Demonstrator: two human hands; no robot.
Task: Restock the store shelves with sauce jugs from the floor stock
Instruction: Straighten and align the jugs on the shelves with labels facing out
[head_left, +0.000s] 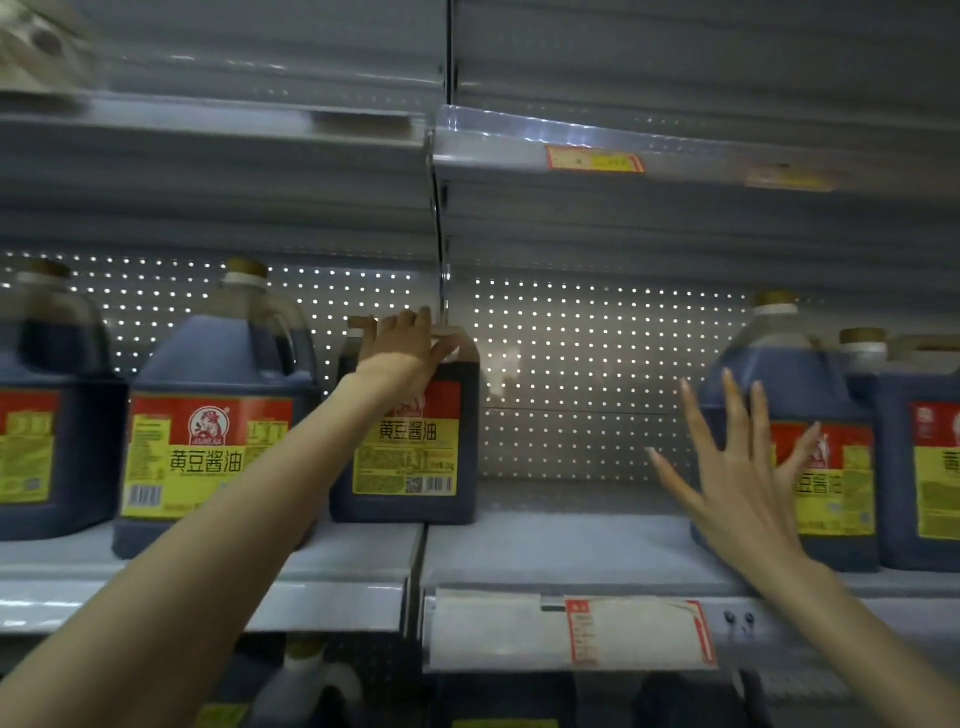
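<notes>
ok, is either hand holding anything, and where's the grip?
Left hand grips the middle sauce jug at its top, fingers curled over the handle area. Right hand holds nothing, fingers spread.

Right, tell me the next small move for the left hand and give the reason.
Probably let go and draw back: the left hand grips the top of a jug already standing upright on the shelf. The right hand is open and empty, and the bare gap right of that jug wants more stock.

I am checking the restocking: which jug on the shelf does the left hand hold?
The third jug from the left, by the shelf post; the left hand grips its top. No other is gripped.
</notes>
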